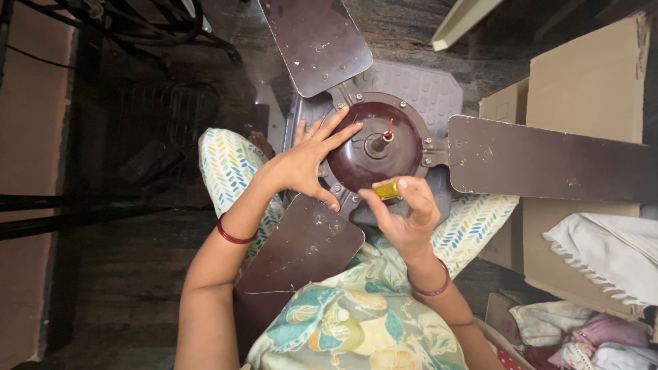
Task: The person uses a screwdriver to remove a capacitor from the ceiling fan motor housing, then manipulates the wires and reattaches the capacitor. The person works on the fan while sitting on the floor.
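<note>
A dark brown ceiling fan lies flat in front of me, its round motor hub [373,147] resting on a grey plastic stool [432,92]. Three blades spread out: one to the far side [317,41], one to the right [548,159], one toward my lap [301,250]. My left hand [308,161] lies spread on the left side of the hub, fingers apart, steadying it. My right hand [404,209] pinches a small yellow-handled tool [387,190] at the hub's near edge, close to a blade bracket screw. A short shaft with red wire stands at the hub's centre [384,139].
Cardboard boxes [589,89] stand at the right, with a white fringed cloth [606,253] and a heap of clothes [582,339] below them. Dark metal stand and cables [171,116] sit at the left on the dark stone floor. My knees in patterned fabric [229,168] flank the stool.
</note>
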